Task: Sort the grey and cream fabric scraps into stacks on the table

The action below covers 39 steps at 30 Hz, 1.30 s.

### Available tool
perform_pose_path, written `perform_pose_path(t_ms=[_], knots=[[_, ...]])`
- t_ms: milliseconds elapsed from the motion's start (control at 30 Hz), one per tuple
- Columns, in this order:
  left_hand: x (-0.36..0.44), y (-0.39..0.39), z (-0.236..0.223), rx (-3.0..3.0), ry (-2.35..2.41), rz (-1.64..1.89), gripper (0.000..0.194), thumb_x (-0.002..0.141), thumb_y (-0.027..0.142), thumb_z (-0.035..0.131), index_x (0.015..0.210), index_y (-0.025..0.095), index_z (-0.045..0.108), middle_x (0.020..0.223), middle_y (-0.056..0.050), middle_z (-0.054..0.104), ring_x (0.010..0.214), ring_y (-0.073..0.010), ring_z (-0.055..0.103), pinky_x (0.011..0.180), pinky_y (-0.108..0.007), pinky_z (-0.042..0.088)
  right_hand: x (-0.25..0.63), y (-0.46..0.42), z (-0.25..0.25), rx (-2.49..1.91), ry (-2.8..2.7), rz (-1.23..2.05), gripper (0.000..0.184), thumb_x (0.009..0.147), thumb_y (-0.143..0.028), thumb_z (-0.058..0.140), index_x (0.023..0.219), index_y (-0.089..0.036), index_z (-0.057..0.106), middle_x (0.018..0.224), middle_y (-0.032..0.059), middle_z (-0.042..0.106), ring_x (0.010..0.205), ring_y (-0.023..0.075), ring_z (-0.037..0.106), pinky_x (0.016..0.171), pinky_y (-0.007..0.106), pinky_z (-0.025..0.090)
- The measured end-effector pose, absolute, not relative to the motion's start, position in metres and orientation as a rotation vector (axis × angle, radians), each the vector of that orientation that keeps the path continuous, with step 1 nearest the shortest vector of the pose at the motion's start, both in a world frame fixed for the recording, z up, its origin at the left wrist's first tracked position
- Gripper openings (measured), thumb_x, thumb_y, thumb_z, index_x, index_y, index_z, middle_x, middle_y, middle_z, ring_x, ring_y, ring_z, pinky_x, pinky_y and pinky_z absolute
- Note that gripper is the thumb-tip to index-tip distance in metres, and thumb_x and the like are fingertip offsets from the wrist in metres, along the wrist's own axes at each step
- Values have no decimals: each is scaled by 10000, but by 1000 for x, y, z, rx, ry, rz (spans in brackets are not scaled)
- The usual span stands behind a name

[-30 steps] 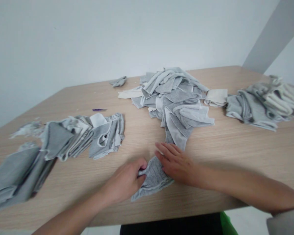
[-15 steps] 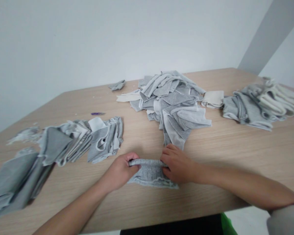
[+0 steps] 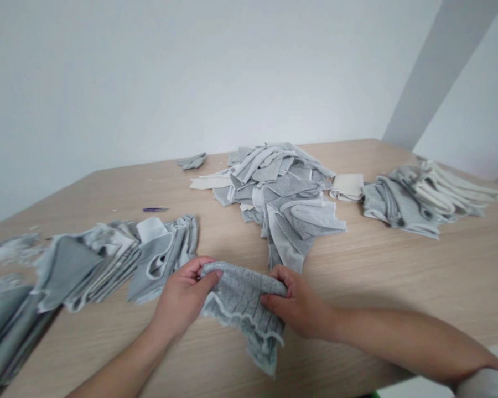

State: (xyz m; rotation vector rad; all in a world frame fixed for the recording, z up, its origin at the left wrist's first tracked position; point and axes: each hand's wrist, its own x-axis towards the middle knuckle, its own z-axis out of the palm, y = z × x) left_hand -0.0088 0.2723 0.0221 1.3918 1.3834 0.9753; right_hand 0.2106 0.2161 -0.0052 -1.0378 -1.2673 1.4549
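Both hands, left and right, pinch the folded top edge of a gray ribbed cloth. It hangs between them, ragged edge downward.

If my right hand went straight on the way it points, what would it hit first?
Beyond the grey ribbed cloth it grips, your right hand would probably meet your left hand, though their relative heights are unclear.

left hand: pinching ribbed grey fabric piece at one end of its folded top edge
right hand: pinching its other end
surface: wooden, bearing central heap of grey pieces
purple tool: lying left of heap
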Motion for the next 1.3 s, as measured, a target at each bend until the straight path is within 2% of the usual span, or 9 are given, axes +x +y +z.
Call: perform_pose_path(t_ms=[167, 300, 467, 633, 767, 1033, 1200, 1300], knots=[[-13, 290, 25, 1345, 1325, 944, 400, 656, 430, 767, 928, 178, 619, 688, 14, 666, 594, -160, 611, 538, -232, 469, 208, 217, -7, -980, -1068, 1482, 273, 726, -326, 677, 807, -214, 441, 620, -71, 415, 534, 92, 372, 465, 212, 289], [-14, 301, 23, 1349, 1282, 914, 401, 671, 414, 758, 968, 180, 626, 726, 13, 678, 638, -159, 623, 584, -234, 483, 209, 218, -6, -1046, -1042, 1462, 257, 718, -320, 683, 802, -204, 470, 625, -67, 430, 537, 92, 377, 471, 213, 281], [-12, 311, -9, 1517, 1180, 811, 335, 758, 460, 671, 924, 171, 638, 749, -10, 680, 681, -176, 636, 637, -263, 497, 211, 221, 0, -1042, -984, 1419, 244, 709, -326, 683, 799, -199, 495, 631, -57, 458, 543, 96, 405, 478, 218, 302], [-14, 317, -43, 1753, 1265, 841, 416, 765, 525, 640, 976, 167, 616, 683, 0, 620, 641, -177, 612, 607, -271, 492, 234, 225, 14, -1052, -892, 1348, 310, 669, -363, 734, 788, -195, 501, 617, -49, 514, 522, 99, 454, 469, 216, 336], [-21, 321, -53, 1796, 1260, 807, 444, 780, 522, 629, 1056, 176, 588, 719, -5, 628, 638, -166, 603, 594, -254, 492, 278, 222, 25, -1137, -851, 1184, 318, 679, -373, 751, 818, -193, 528, 627, -44, 562, 533, 106, 494, 485, 215, 378], [-17, 327, -45, 1728, 1235, 773, 491, 697, 579, 681, 981, 183, 628, 730, -24, 658, 620, -172, 606, 565, -251, 507, 376, 235, 81, -1115, -778, 632, 332, 647, -308, 788, 876, -213, 567, 671, -35, 622, 535, 125, 564, 497, 239, 454], [-22, 330, -48, 1646, 1268, 764, 549, 612, 608, 730, 965, 194, 658, 796, -48, 709, 688, -197, 658, 612, -261, 544, 433, 279, 132, -1013, -821, 253, 235, 643, -184, 735, 793, -193, 554, 628, -58, 581, 498, 82, 519, 448, 185, 393], [-23, 331, -47, 1632, 1293, 755, 557, 569, 617, 748, 941, 208, 679, 803, -53, 727, 716, -211, 678, 628, -261, 558, 461, 314, 150, -1052, -847, 150, 166, 707, -176, 681, 811, -168, 551, 629, -62, 565, 490, 60, 511, 453, 160, 375]])
